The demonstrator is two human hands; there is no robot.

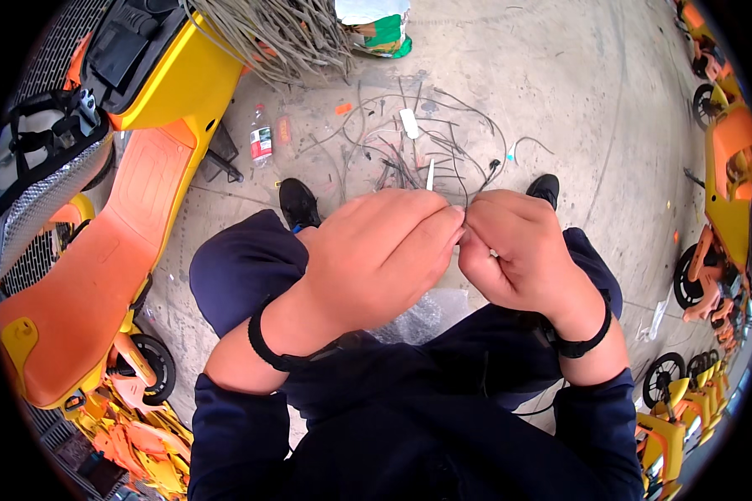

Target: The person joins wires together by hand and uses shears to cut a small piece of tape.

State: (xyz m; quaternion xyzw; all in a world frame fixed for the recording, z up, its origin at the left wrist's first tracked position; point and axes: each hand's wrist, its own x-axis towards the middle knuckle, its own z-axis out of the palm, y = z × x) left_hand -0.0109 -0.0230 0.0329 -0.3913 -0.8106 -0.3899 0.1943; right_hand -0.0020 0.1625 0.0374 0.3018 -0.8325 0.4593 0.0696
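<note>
Both my hands are closed and meet fingertip to fingertip above the floor, between my knees. My left hand (384, 255) pinches at the point where the fingers meet, and my right hand (514, 246) pinches right beside it. A thin dark cable (465, 194) runs up out of this pinch; its held end is hidden by the fingers. Just beyond my left knuckles shows a pale pointed strip (431, 174), and whether it is held or lies on the floor I cannot tell. Farther out, loose grey and dark cables (359, 125) are scattered on the concrete.
A large bundle of grey cables (280, 37) lies at the far left, beside a green and white bag (384, 33). A plastic bottle (261, 142) stands nearer. Yellow-orange scooter (125, 192) fills the left side; several more vehicles (731, 175) line the right. Clear plastic (430, 317) lies below my hands.
</note>
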